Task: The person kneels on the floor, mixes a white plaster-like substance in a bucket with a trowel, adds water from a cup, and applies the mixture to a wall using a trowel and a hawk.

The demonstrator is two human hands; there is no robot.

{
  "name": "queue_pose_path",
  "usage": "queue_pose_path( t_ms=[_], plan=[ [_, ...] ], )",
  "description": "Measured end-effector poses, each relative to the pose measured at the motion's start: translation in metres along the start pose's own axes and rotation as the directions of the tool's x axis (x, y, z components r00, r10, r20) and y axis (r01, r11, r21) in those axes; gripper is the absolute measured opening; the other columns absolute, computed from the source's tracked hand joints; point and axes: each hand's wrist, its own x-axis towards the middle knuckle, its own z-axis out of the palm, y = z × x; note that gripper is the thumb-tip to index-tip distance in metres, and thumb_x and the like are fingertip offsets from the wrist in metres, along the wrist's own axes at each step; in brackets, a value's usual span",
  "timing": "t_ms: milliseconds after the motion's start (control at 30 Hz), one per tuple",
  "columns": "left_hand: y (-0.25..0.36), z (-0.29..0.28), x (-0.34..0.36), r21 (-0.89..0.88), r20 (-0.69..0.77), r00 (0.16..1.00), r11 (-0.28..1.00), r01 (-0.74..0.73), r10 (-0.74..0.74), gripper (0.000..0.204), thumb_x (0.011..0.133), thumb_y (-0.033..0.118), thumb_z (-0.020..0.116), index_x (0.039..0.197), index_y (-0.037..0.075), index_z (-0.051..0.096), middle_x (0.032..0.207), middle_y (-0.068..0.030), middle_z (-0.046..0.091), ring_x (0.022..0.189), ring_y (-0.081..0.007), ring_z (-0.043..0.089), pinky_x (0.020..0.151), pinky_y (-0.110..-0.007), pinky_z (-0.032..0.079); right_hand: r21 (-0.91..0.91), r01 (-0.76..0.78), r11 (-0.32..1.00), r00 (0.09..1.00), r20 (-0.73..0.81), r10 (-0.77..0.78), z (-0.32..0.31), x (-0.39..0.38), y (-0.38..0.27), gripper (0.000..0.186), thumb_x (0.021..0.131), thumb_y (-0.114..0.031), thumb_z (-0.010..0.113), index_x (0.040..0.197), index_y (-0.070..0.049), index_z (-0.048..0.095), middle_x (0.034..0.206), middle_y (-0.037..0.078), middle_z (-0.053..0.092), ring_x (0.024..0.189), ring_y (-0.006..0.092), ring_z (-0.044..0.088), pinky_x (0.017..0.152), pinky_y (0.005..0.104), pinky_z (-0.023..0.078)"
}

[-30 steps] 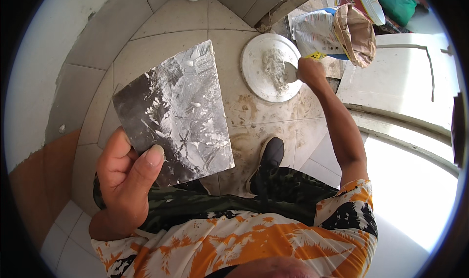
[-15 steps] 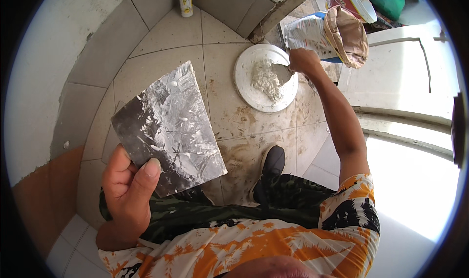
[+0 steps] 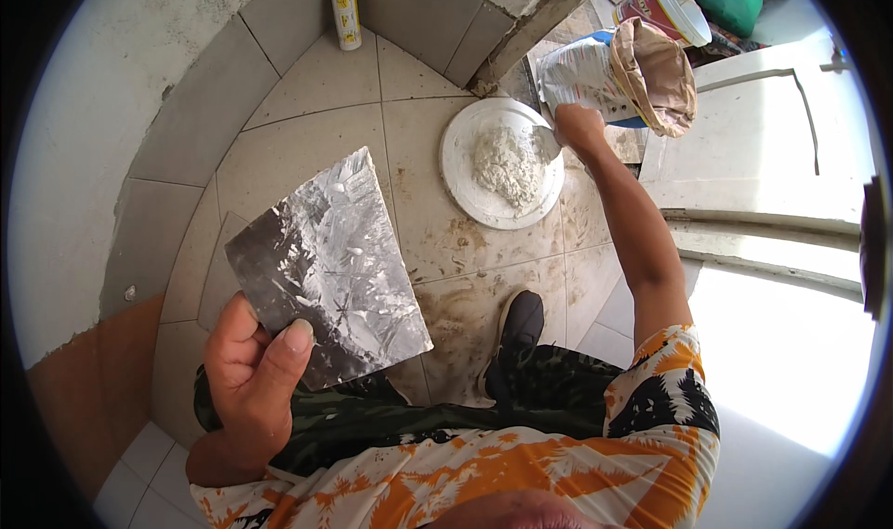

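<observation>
I had 1 passage over the floor [image 3: 409, 194] between the gray tile [image 3: 349, 264] and white disc [image 3: 453, 171]. Beyond the right hand [image 3: 579, 127], a paper bag [image 3: 662, 83] and bucket [image 3: 662, 10] blocked me.

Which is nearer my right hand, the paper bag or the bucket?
The paper bag, white with its brown mouth open: it's right beside your right hand, while the red-and-white bucket stands farther off beyond it.
</observation>
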Motion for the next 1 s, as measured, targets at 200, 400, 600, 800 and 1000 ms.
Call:
queue_pose_path(
  t_ms=[200, 400, 600, 800, 1000],
  plan=[
    [0.001, 0.002, 0.0, -0.003, -0.005, 1.0, 1.0, 0.025, -0.025, 0.037, 0.096, 0.012, 0.056, 0.127, -0.006, 0.052, 0.117, -0.0111, 0.063, 0.106, -0.0129, 0.057, 0.096, -0.029, 0.042, -0.034, 0.247, 0.968, 0.965, -0.082, -0.249, 0.012, 0.004, -0.041, 0.016, 0.081, -0.011, 0.061, 0.084, -0.005, 0.075, 0.088, 0.019, 0.073, 0.083, 0.0342, 0.072, 0.071, 0.0439, 0.057],
    [0.001, -0.001, -0.002, 0.008, -0.005, 1.0, 1.0, 0.012, -0.012, 0.038, 0.096, 0.014, 0.057, 0.127, -0.006, 0.052, 0.114, -0.009, 0.064, 0.098, -0.0092, 0.056, 0.09, -0.026, 0.042, 0.054, 0.216, 0.975, 0.975, -0.058, -0.213, -0.023, -0.012, -0.035, 0.016, 0.081, -0.008, 0.06, 0.086, -0.003, 0.074, 0.092, 0.02, 0.072, 0.085, 0.0364, 0.072, 0.075, 0.0452, 0.057],
    [0.002, 0.003, 0.0, -0.02, 0.001, 1.0, 1.0, 0.02, -0.02, 0.038, 0.095, 0.014, 0.058, 0.127, -0.006, 0.052, 0.112, -0.0074, 0.064, 0.093, -0.0077, 0.054, 0.085, -0.025, 0.041, 0.049, 0.197, 0.979, 0.976, -0.107, -0.191, 0.008, 0.018, -0.046, 0.016, 0.082, -0.009, 0.06, 0.088, -0.002, 0.073, 0.09, 0.022, 0.071, 0.085, 0.0374, 0.071, 0.073, 0.0462, 0.057],
    [0.007, 0.009, 0.002, -0.061, -0.031, 0.999, 0.998, -0.017, 0.015, 0.021, 0.097, 0.007, 0.057, 0.115, -0.004, 0.055, 0.094, -0.0027, 0.063, 0.077, -0.0018, 0.049, 0.07, -0.02, 0.04, -0.026, 0.473, 0.881, 0.873, -0.126, -0.472, 0.005, -0.005, -0.083, 0.017, 0.08, -0.013, 0.062, 0.09, -0.004, 0.073, 0.089, 0.018, 0.072, 0.08, 0.0321, 0.072, 0.07, 0.042, 0.057],
    [0.004, 0.004, -0.003, -0.061, -0.037, 0.998, 0.997, -0.054, 0.051, 0.021, 0.097, 0.006, 0.056, 0.115, -0.004, 0.055, 0.093, -0.0026, 0.063, 0.076, -0.0015, 0.048, 0.069, -0.02, 0.04, 0.006, 0.333, 0.943, 0.938, -0.106, -0.331, -0.009, -0.013, -0.07, 0.018, 0.08, -0.013, 0.06, 0.088, -0.003, 0.073, 0.087, 0.02, 0.072, 0.083, 0.0345, 0.072, 0.072, 0.044, 0.057]
  ],
)
